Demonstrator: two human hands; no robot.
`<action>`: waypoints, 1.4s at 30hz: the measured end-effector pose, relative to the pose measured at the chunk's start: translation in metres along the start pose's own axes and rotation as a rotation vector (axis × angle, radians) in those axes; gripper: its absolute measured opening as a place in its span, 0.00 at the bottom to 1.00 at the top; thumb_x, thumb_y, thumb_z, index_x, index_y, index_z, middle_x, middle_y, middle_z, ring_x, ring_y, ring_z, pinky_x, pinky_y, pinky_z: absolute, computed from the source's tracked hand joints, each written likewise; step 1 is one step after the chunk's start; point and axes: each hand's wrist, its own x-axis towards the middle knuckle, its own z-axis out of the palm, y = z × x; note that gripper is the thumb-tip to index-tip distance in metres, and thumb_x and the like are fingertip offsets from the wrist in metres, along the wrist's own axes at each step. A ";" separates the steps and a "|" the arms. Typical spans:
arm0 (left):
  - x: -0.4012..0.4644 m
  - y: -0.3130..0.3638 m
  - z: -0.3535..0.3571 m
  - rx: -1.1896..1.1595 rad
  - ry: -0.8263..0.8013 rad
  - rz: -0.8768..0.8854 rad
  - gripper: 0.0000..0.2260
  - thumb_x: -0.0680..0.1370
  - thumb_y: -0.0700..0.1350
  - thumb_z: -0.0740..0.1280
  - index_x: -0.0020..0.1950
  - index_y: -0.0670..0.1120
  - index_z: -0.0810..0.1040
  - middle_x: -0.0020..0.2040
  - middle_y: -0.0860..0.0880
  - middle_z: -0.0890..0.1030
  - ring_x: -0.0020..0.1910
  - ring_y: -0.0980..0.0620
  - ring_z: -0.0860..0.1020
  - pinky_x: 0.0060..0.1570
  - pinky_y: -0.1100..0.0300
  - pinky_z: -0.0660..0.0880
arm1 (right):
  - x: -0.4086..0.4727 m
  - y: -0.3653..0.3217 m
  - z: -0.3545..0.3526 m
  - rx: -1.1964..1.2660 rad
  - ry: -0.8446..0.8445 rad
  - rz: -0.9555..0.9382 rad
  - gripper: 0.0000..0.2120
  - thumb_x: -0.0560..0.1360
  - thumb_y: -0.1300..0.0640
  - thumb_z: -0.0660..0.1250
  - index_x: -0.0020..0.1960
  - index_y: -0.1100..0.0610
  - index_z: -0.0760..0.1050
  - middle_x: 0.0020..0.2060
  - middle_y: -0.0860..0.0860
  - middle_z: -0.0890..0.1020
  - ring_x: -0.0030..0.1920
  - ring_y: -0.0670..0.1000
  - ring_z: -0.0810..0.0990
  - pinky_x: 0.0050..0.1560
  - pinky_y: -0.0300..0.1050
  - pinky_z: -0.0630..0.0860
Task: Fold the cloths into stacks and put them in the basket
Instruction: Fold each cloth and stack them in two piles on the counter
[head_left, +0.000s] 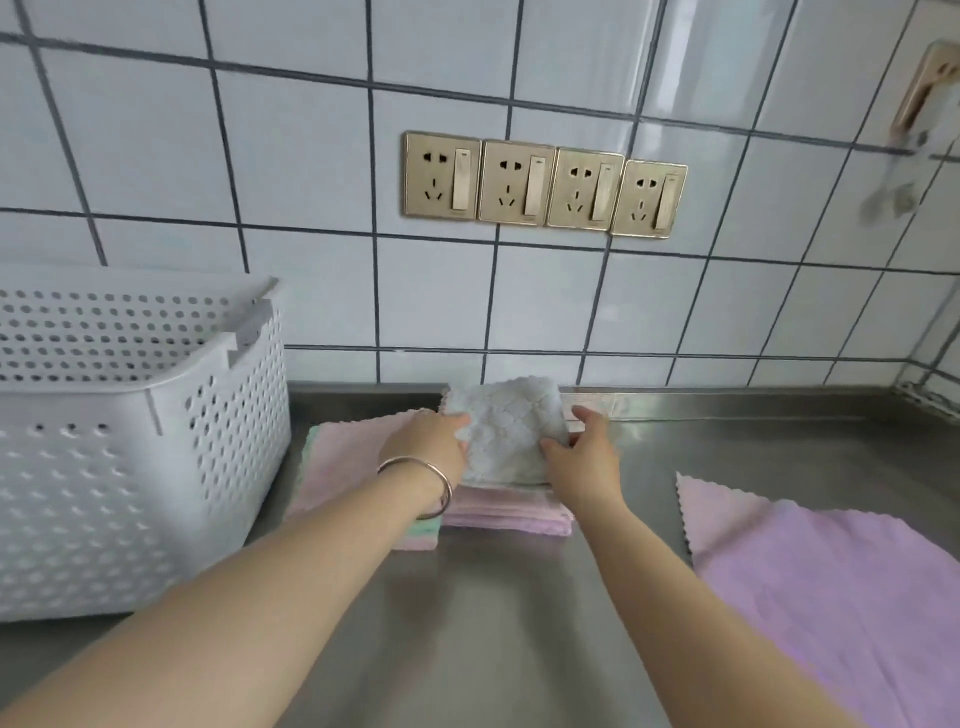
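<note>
Hands meet at frame centre: left hand (435, 435) and right hand (583, 451), fingers curled onto the edges of a folded pale-grey quilted cloth (506, 434) atop the pink folded stack (511, 512). Best square its edges before releasing; white perforated plastic basket (208, 415) waits left.

Both of your bare forearms reach forward from the bottom edge and converge toward the middle. Your left hand (434, 439) lies palm down with its back facing up, fingers bent at the tips and closed on the left edge of the folded white cloth (506, 434) (a thin metal bangle (423, 486) circles that wrist). Your right hand (584, 452) mirrors it on the opposite side, thumb on top of the cloth's right edge, fingers curled round the side. Both wrists are straight, hands close together.
</note>
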 end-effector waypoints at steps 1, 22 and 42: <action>0.004 0.000 0.006 0.046 -0.007 0.002 0.16 0.79 0.45 0.56 0.66 0.53 0.71 0.63 0.44 0.72 0.57 0.43 0.74 0.54 0.54 0.73 | 0.004 0.007 0.003 -0.011 0.002 0.010 0.24 0.76 0.62 0.61 0.71 0.55 0.60 0.36 0.43 0.71 0.43 0.51 0.75 0.42 0.48 0.77; -0.045 0.064 0.018 0.137 0.176 0.418 0.16 0.76 0.42 0.62 0.63 0.53 0.74 0.61 0.48 0.72 0.61 0.46 0.71 0.55 0.53 0.70 | -0.049 0.055 -0.114 -0.451 0.085 -0.238 0.07 0.74 0.59 0.67 0.50 0.55 0.80 0.42 0.47 0.80 0.42 0.47 0.76 0.44 0.38 0.70; -0.146 0.174 0.112 0.276 -0.226 0.699 0.14 0.81 0.49 0.56 0.62 0.53 0.76 0.61 0.52 0.77 0.61 0.48 0.75 0.56 0.56 0.71 | -0.142 0.143 -0.214 -0.802 -0.132 -0.172 0.22 0.74 0.37 0.59 0.61 0.49 0.74 0.60 0.45 0.76 0.60 0.49 0.73 0.59 0.44 0.69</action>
